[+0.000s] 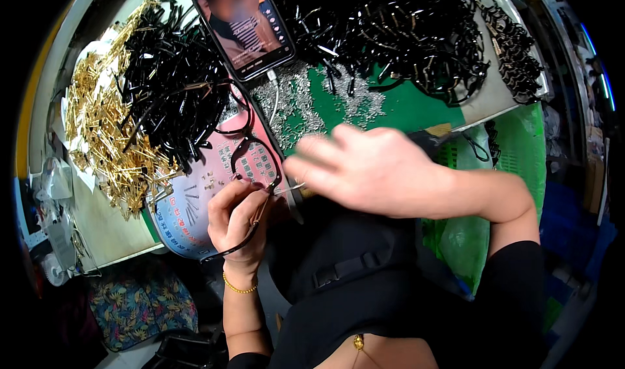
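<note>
From where I'm standing, the person's left hand (239,214) is pinching a black glasses frame (278,173) between thumb and fingertips at the front edge of the table (114,242). The rims are sticking up beyond the fingertips, while one temple arm is trailing down past the wrist. The right hand (368,170) is hovering just to the right of the frame, blurred; I can't tell whether its fingers are gripping anything. Beneath the frame, a pink-and-blue mat (218,157) is lying by the front edge. Gold metal parts (97,102) are heaping along the left edge, beside a tangle of black frames (169,89). A phone (244,33) is lying toward the far edge, and small silver pieces (290,102) are scattering over a green mat (423,105) right of it.
</note>
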Tool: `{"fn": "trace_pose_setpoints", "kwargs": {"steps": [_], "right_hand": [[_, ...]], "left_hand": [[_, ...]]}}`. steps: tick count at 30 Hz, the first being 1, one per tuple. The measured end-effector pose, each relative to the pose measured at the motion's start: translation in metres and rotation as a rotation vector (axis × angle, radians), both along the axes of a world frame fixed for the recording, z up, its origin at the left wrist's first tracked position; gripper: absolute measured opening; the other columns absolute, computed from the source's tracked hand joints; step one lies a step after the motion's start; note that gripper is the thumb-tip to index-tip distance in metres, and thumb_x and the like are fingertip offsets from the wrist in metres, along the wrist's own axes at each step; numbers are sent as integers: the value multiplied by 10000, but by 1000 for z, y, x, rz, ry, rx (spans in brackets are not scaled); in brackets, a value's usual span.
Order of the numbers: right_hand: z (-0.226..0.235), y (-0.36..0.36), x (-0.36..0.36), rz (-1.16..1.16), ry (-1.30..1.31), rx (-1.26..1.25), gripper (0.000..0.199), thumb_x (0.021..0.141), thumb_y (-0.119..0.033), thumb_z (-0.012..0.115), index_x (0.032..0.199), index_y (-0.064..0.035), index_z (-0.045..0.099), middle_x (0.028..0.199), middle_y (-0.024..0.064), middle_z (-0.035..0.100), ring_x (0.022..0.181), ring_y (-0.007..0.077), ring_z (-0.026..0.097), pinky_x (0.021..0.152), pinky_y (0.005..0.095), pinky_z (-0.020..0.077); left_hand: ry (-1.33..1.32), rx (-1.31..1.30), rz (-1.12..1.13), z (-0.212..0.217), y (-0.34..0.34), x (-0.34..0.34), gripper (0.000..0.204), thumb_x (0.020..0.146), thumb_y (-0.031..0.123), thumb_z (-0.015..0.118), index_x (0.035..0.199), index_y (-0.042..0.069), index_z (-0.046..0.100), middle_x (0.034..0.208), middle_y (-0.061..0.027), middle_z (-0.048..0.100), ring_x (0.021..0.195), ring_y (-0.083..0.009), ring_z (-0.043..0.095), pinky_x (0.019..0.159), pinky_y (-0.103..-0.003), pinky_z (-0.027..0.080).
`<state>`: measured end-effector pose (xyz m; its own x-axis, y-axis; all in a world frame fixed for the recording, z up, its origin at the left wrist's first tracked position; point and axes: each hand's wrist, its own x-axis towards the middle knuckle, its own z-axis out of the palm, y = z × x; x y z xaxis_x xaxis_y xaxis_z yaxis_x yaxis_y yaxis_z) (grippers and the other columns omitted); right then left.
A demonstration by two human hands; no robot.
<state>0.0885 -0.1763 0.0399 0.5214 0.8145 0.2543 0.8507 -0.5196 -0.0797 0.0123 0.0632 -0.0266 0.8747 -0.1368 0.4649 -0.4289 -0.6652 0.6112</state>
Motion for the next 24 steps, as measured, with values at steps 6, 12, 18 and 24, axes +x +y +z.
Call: {"fn": "trace_pose_setpoints", "kwargs": {"steps": [6, 12, 18, 24], "right_hand": [[17, -57, 39, -547, 70, 77, 171, 898, -174, 656, 966, -35, 581, 831, 152, 674, 741, 353, 693, 630, 457, 558], [13, -10, 75, -666, 40, -97, 236, 934, -265, 646, 1002, -49, 579, 861, 160, 691, 814, 364, 693, 680, 485, 553], [-2, -16, 80, -581, -9, -52, 104, 879, -118, 586, 913, -24, 612, 845, 184, 688, 815, 386, 684, 730, 501, 550], [37, -24, 49, -704, 143, 59, 171, 901, -191, 642, 937, -28, 684, 886, 182, 709, 877, 357, 694, 773, 453, 539]], "left_hand": [[-346, -165, -166, 38, -3, -1, 237, 954, 213, 593, 1114, 99, 461, 1084, -151, 667, 988, -385, 710, 1024, -649, 465], [302, 111, 993, 97, 188, 16, 338, 1007, 308, 544, 1100, 1, 648, 923, -131, 718, 799, -240, 685, 725, -387, 524], [396, 511, 848, 30, 317, 24, 422, 921, 393, 675, 1026, -12, 728, 847, -191, 733, 789, -284, 716, 741, -390, 530], [-102, 205, 672, 42, 187, 4, 100, 918, 132, 702, 943, 36, 700, 929, -125, 692, 828, -314, 660, 769, -390, 517]]}}
